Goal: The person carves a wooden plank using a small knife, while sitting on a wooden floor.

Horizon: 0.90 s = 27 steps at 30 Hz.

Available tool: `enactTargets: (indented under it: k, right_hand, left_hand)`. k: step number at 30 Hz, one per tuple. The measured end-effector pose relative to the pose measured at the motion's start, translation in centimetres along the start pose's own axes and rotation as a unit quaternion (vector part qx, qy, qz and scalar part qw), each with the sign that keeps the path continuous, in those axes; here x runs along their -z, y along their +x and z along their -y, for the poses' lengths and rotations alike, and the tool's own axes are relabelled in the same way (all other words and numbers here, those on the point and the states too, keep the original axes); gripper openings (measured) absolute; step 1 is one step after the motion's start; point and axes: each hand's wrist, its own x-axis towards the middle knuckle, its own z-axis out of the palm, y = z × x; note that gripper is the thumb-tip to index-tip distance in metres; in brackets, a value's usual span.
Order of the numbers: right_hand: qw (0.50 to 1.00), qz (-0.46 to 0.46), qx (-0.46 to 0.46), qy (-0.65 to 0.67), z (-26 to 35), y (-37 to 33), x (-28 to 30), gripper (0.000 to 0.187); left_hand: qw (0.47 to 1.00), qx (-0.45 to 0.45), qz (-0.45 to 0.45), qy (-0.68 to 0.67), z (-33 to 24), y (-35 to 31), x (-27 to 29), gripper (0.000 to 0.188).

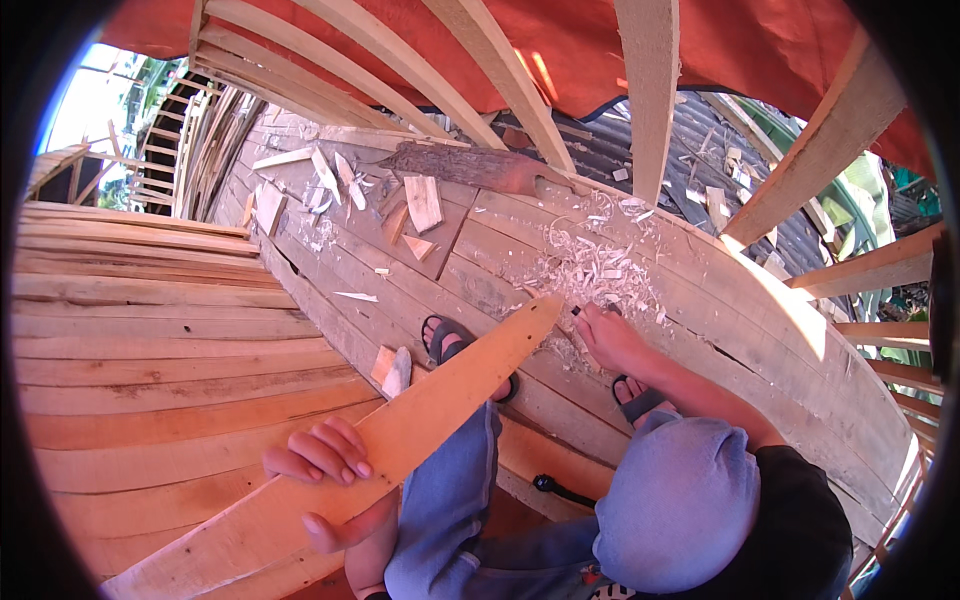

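a long, tapering, orange-brown wooden plank (440, 400) runs from lower left to centre, its lower end cut off. the left hand (328, 452) clasps it, thumb spread from fingers, palm hidden. at centre, the right hand (610, 337) curls tightly around a small black object (576, 311), mostly hidden, kind unclear.

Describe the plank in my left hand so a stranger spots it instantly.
On the wooden floor, find the blue-clad left leg. Slanting across it is a plank, gripped by the left hand. Unlike the boards at left, it is hand-held, tapering to a narrow end near the shavings.
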Motion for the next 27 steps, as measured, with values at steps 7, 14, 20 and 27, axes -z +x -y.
enactTargets:
  k: [7,14,20,27]
  right_hand:
    - [0.998,0.038,-0.045,0.011,0.8,-0.1,1.2,0.037]
    - [1.0,0.014,-0.008,-0.013,-0.6,-0.6,0.4,0.034]
    - [0.998,0.044,-0.036,-0.026,-1.2,0.1,0.6,0.036]
    - [0.998,0.038,-0.042,-0.028,-2.7,-0.8,-0.5,0.036]
  left_hand:
    - [1.0,0.002,-0.006,0.005,-0.1,0.1,-0.1,0.041]
    - [1.0,0.001,0.0,-0.004,-0.3,0.1,-0.6,0.043]
    - [0.999,0.028,-0.002,0.014,-0.5,0.3,-0.8,0.044]
    - [0.999,0.032,0.0,-0.001,-0.3,0.3,-0.7,0.043]
